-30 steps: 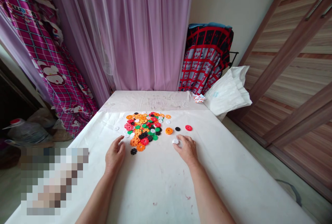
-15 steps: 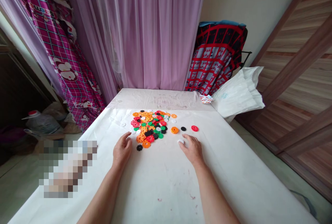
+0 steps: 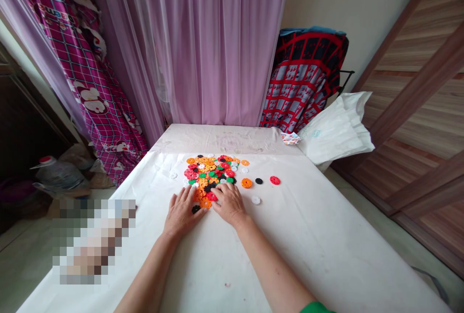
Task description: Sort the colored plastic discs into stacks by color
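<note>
A loose heap of notched plastic discs (image 3: 208,164) in orange, red, green, black and white lies on the white-covered table (image 3: 213,264). At the heap's near left edge, my left hand (image 3: 182,210) lies with its fingers spread, its thumb by a black disc (image 3: 196,209). My right hand (image 3: 229,202) rests over the near right edge, fingers apart and touching discs; it hides some of them. Right of the heap sit an orange disc (image 3: 246,183), a black disc (image 3: 258,181), a red disc (image 3: 275,180) and a white disc (image 3: 256,200), all separate from it.
A lone white disc (image 3: 174,176) lies left of the heap. At the table's far right stand a small patterned paper box (image 3: 290,138) and a white bag (image 3: 335,124). Purple curtains (image 3: 224,47) hang behind. A plastic jug (image 3: 60,173) is on the floor at left.
My right hand has let go of the white disc, which now lies by the other separate discs, and has moved left to the heap. My left hand has shifted right against the heap's near edge.
</note>
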Action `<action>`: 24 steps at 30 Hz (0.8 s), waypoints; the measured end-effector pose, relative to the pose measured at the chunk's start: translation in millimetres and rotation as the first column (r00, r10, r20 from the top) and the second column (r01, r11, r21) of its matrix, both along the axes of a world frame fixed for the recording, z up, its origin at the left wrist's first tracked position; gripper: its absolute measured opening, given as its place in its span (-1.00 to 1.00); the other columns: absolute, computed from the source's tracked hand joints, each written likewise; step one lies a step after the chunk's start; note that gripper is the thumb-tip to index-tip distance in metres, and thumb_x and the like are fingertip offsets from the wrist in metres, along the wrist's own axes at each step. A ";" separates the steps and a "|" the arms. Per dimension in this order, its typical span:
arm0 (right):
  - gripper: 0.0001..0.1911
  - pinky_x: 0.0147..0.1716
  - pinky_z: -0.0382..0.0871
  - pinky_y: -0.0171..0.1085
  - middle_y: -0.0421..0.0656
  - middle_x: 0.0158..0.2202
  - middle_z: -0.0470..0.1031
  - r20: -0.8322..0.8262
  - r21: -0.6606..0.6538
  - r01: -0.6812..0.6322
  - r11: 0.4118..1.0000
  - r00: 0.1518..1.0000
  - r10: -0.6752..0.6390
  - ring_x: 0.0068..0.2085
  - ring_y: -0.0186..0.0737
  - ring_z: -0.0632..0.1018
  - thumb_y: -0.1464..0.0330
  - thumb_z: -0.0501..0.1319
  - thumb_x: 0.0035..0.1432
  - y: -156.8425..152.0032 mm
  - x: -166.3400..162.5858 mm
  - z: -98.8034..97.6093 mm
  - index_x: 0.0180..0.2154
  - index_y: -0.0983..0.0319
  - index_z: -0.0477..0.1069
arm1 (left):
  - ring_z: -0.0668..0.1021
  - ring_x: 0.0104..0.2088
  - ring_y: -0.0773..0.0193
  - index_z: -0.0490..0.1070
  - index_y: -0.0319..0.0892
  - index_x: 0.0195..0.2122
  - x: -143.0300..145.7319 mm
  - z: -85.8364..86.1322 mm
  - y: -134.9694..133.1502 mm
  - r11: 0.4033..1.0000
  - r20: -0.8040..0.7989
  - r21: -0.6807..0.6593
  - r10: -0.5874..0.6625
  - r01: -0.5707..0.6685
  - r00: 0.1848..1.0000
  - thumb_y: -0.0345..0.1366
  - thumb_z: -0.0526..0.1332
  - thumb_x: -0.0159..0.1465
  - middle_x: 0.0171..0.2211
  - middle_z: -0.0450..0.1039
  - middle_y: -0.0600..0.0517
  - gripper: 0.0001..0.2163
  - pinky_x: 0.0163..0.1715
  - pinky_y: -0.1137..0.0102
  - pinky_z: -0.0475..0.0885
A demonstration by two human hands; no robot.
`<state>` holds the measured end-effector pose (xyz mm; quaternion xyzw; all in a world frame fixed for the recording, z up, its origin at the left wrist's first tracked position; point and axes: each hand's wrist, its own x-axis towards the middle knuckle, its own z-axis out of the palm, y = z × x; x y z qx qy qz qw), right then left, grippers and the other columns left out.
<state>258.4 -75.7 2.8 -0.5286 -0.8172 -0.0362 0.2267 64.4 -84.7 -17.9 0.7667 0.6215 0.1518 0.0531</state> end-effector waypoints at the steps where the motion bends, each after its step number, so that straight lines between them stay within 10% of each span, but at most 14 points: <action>1: -0.83 -0.12 0.18 -0.18 -0.18 -0.10 0.50 0.020 0.001 -0.006 1.000 1.000 0.006 -0.07 -0.13 0.37 0.31 0.27 0.15 2.8 -1.5 -0.8 -0.16 0.10 0.50 | 0.12 0.35 -0.05 0.08 -0.14 0.34 0.2 0.4 0.2 1.000 -0.009 -0.008 -0.002 0.002 1.000 0.11 0.09 0.24 0.36 0.06 -0.17 -0.29 0.28 -0.04 -0.01; 7: -0.88 -0.20 0.17 -0.22 -0.18 -0.28 0.52 0.056 0.107 -0.043 0.993 0.998 0.038 -0.19 -0.19 0.39 0.34 0.18 0.26 8.6 -6.4 -6.4 -0.28 0.13 0.50 | 0.13 0.35 -0.02 0.11 -0.08 0.33 1.2 3.4 -0.1 1.000 -0.005 -0.028 0.002 -0.002 1.000 0.09 0.09 0.25 0.35 0.08 -0.11 -0.34 0.30 -0.04 -0.03; 12: -0.72 -0.16 0.25 -0.26 -0.13 -0.27 0.55 -0.283 0.264 0.141 0.954 0.957 -0.063 -0.21 -0.21 0.45 0.31 0.05 0.32 12.7 32.2 -7.2 -0.24 0.15 0.54 | 0.13 0.35 -0.02 0.11 -0.09 0.32 1.0 5.0 -1.6 0.999 0.011 -0.034 -0.004 0.004 1.000 0.09 0.08 0.25 0.35 0.10 -0.12 -0.34 0.30 -0.04 -0.04; 15: -0.64 -0.23 0.31 -0.27 -0.09 -0.27 0.58 -0.575 0.120 0.449 0.885 0.758 -0.307 -0.29 -0.20 0.50 0.19 0.02 0.25 18.9 94.1 -11.5 -0.24 0.19 0.55 | 0.15 0.34 -0.01 0.13 -0.08 0.32 0.1 4.5 -1.8 1.000 0.019 -0.020 -0.007 0.007 1.000 0.09 0.08 0.25 0.34 0.12 -0.11 -0.35 0.30 -0.03 -0.02; 19: -0.54 -0.30 0.34 -0.24 -0.05 -0.31 0.60 -0.686 -0.270 0.706 0.654 0.335 -0.645 -0.31 -0.11 0.53 0.12 0.07 0.06 23.4 182.7 -23.7 -0.19 0.27 0.54 | 0.16 0.34 -0.01 0.14 -0.08 0.31 -0.7 3.2 -1.0 1.000 0.005 -0.025 -0.001 0.001 1.000 0.11 0.06 0.26 0.33 0.13 -0.10 -0.35 0.30 -0.02 -0.02; 24: -0.58 -0.32 0.33 -0.24 -0.05 -0.32 0.60 -0.635 -0.350 0.706 0.616 0.304 -0.710 -0.33 -0.11 0.53 0.15 0.10 -0.01 28.7 217.8 -35.1 -0.24 0.27 0.54 | 0.18 0.33 -0.01 0.15 -0.07 0.31 -2.3 -1.2 0.9 1.000 -0.002 0.015 -0.008 0.008 1.000 0.10 0.05 0.26 0.32 0.16 -0.12 -0.36 0.28 -0.04 0.01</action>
